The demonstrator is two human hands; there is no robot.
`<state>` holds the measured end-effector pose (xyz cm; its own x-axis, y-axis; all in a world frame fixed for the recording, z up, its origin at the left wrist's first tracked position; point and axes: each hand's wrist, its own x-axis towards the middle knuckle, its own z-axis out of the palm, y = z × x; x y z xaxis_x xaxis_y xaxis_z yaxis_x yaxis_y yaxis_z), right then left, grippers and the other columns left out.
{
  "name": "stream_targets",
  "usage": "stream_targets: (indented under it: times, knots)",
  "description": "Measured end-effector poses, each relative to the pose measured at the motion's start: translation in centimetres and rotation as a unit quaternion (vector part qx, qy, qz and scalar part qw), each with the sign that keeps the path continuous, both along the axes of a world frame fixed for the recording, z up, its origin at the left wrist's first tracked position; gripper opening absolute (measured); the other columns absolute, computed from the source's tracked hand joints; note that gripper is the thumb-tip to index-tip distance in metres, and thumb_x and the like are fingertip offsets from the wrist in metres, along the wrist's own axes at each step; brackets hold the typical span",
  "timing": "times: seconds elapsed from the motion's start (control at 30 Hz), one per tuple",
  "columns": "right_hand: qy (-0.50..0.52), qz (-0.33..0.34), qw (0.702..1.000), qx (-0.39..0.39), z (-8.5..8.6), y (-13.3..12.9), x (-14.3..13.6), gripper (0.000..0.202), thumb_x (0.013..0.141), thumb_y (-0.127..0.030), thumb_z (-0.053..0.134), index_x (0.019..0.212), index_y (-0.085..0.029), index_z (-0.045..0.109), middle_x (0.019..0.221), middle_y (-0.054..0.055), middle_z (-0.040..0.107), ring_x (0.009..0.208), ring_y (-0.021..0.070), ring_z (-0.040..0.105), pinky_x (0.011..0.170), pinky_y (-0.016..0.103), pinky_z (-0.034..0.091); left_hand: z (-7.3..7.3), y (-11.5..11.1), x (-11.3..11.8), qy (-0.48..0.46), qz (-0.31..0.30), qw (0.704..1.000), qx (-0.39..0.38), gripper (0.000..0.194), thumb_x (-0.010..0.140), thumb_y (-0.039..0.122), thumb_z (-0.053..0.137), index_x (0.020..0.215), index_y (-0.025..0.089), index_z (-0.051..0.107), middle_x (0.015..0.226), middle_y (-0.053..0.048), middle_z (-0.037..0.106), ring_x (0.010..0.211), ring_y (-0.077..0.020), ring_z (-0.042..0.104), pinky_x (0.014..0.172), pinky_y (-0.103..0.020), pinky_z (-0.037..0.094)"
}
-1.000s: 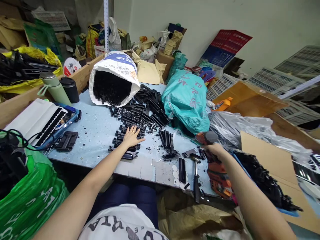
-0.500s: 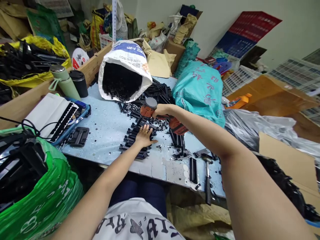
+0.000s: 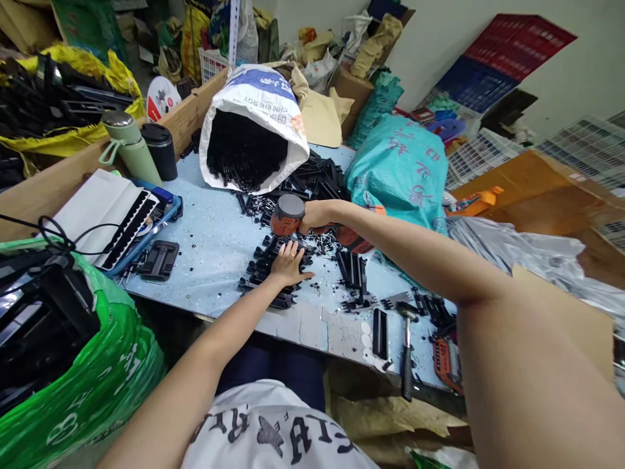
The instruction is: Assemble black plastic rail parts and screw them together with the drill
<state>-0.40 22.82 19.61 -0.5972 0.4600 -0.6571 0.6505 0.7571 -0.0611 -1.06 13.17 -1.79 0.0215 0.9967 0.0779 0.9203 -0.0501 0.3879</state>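
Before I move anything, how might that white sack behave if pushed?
The white sack would probably flex, since its wall looks thin and creased. It may be heavy, because black pieces seem to crowd its inside. Some could spill, as its open mouth faces this side of the table.

Hands [image 3: 287, 264] close together, left one splayed

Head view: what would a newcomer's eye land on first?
Probably the orange power tool in the right hand, by the black parts under the spread left hand. Next, behind them, the white sack gaping open and the teal bag to its right.
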Motion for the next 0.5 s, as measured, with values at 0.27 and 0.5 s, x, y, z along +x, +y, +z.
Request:
stream_targets:
  times: [0.27,0.5]
  knots:
    - [0.008,0.053,0.998,0.039,-0.8,-1.5,-0.5,0.029,0.060,-0.022,0.064,0.087,-0.011,0.064,0.064,0.000,0.056,0.054,0.0113,0.048,0.049,0.023,0.037,0.9,-0.4,-0.2,-0.003,-0.009,1.000,-0.020,0.093,0.075,0.077,0.028,0.140,0.011,0.030,0.149,-0.015,0.020,0.139,-0.0286,0.012,0.113,-0.046,0.009]
    - [0.004,0.069,0.997,0.029,0.1,-5.1,0.2,0.027,0.060,-0.023,0.062,0.084,-0.011,0.065,0.065,0.002,0.058,0.053,0.0130,0.051,0.048,0.024,0.038,0.7,-5.8,-0.3,-0.008,-0.006,1.000,-0.003,0.089,0.081,0.073,0.018,0.138,0.006,0.031,0.147,-0.017,0.023,0.138,-0.0266,0.013,0.113,-0.045,0.010]
